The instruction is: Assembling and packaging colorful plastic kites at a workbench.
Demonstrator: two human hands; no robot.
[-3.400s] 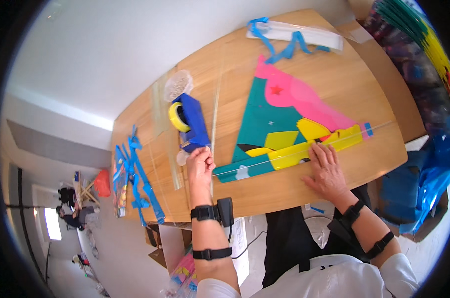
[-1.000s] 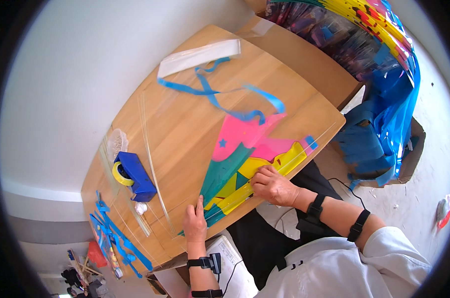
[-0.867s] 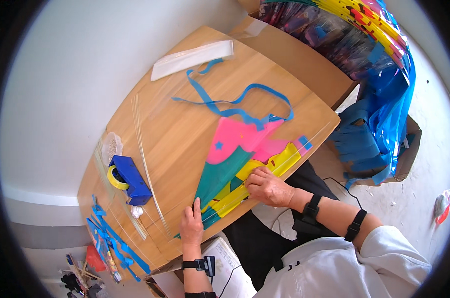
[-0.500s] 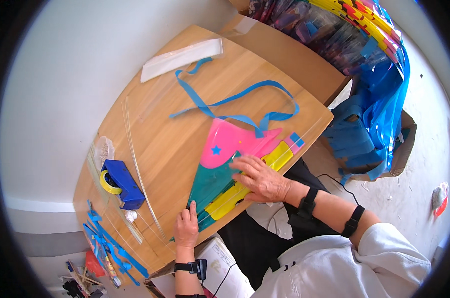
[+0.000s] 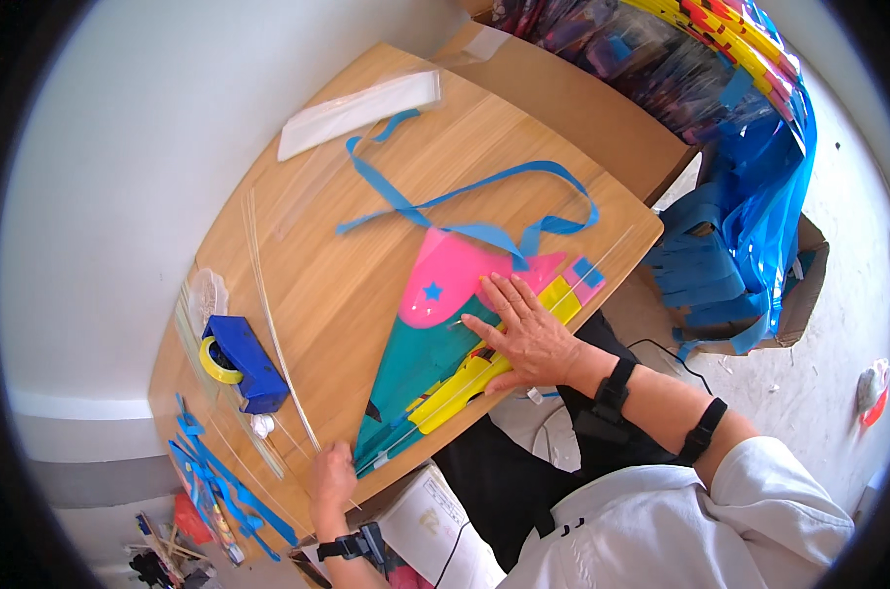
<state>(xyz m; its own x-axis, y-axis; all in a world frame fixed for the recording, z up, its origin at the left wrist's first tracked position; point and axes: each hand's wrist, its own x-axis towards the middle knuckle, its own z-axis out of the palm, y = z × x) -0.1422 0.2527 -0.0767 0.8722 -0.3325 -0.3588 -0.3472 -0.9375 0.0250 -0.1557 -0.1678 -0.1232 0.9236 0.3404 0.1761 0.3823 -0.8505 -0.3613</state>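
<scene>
Apparently pressing the folded multicoloured sheet [image 5: 415,368] flat, at five o'clock on the wooden table [image 5: 347,226]. Spreading the right hand [image 5: 531,339] open over it, gripping nothing; curling the left hand [image 5: 333,478] at its seven-o'clock tip, cannot tell whether pinching anything. Next, seems to call for steady pressure while lining up edges.

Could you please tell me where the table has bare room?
Bare table lies between the rightmost sticks and colourful sheet, and right of the white packet, beyond the blue ribbon. The left end, around the tape dispenser, is crowded.
</scene>
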